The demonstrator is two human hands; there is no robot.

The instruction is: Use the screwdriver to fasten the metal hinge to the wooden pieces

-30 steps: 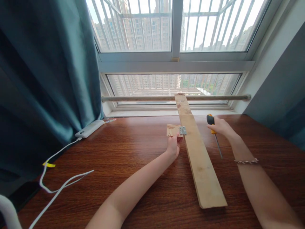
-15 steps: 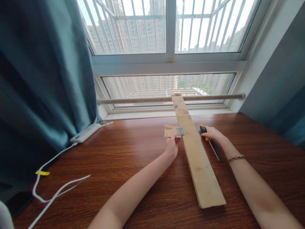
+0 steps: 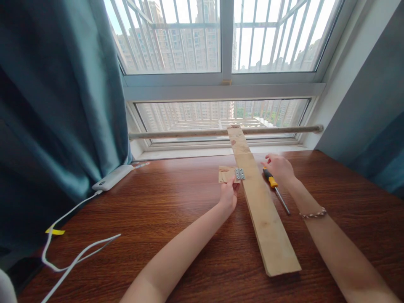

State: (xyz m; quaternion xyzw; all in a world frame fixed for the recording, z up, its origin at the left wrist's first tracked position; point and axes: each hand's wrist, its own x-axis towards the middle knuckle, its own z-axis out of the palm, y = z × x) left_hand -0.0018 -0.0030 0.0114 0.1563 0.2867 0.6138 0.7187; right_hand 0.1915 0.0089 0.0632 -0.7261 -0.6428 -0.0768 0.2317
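My left hand [image 3: 229,194] pinches the lower edge of a small wooden board [image 3: 225,173]. A metal hinge [image 3: 240,174] joins this board to the left side of a long wooden plank [image 3: 265,219]. The plank's far end reaches up to the rail by the window. To the plank's right, a screwdriver [image 3: 272,181] with a black and yellow handle lies on the table, its shaft pointing toward me. Just above and right of the handle is my right hand [image 3: 280,167], empty, with its fingers loosely bent and apart.
The brown wooden table [image 3: 170,198] runs up to the window ledge. A round rail [image 3: 189,134] crosses in front of the glass. At the left lie a white power bank [image 3: 112,177], a white cable [image 3: 75,259] and a yellow tag [image 3: 56,232], beside a blue curtain [image 3: 85,84].
My right hand has let go of the screwdriver and moved slightly up, away from it. The screwdriver now lies free on the table. My left hand keeps its hold on the small board.
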